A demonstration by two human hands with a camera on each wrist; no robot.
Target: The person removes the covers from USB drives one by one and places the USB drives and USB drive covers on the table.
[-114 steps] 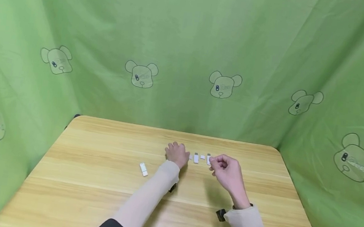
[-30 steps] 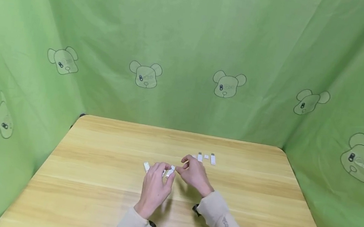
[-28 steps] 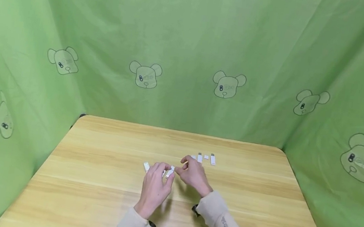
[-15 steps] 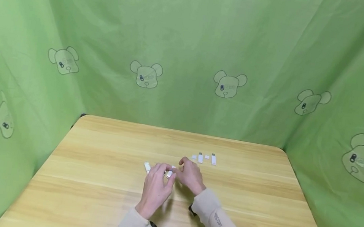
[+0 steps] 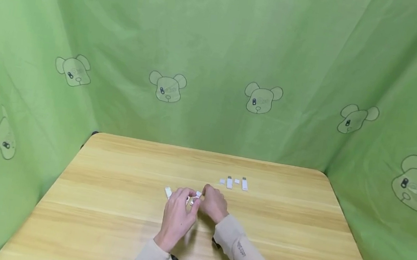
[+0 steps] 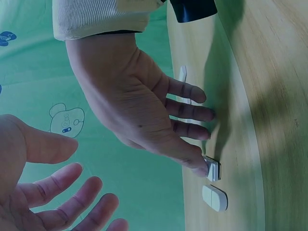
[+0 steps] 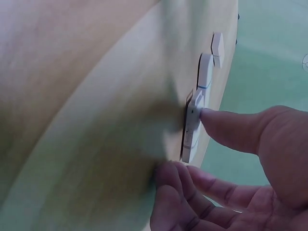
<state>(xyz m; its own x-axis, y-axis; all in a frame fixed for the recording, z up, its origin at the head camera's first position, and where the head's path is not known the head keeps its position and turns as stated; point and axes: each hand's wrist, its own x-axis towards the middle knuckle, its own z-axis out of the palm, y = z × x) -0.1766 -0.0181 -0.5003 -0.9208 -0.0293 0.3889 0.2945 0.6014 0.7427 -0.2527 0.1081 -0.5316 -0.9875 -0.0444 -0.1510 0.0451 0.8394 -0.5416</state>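
My left hand (image 5: 174, 220) stays beside several white USB sticks on the near part of the table, its thumb and fingers spread around them. In the left wrist view its fingers (image 6: 62, 207) are relaxed and grip nothing. My right hand (image 5: 214, 204) is at the right of the same group. Its straight thumb (image 7: 231, 130) touches one USB stick (image 7: 188, 151), and the other fingers bend in below the stick's end. A capped USB stick (image 6: 214, 198) lies next to it. Another USB stick (image 5: 168, 192) is partly hidden by my left hand.
On the far part of the wooden table (image 5: 121, 224) stand two uncapped USB sticks, the left one (image 5: 229, 182) and the right one (image 5: 245, 184). Two small white caps, one left (image 5: 222, 181) and one between them (image 5: 237, 181), lie in the same row. Green curtains (image 5: 217, 61) enclose the table.
Both hands have come from the far row to the near USB sticks, which are now several. In the last half second my right hand has moved slightly left; my left hand stays put.
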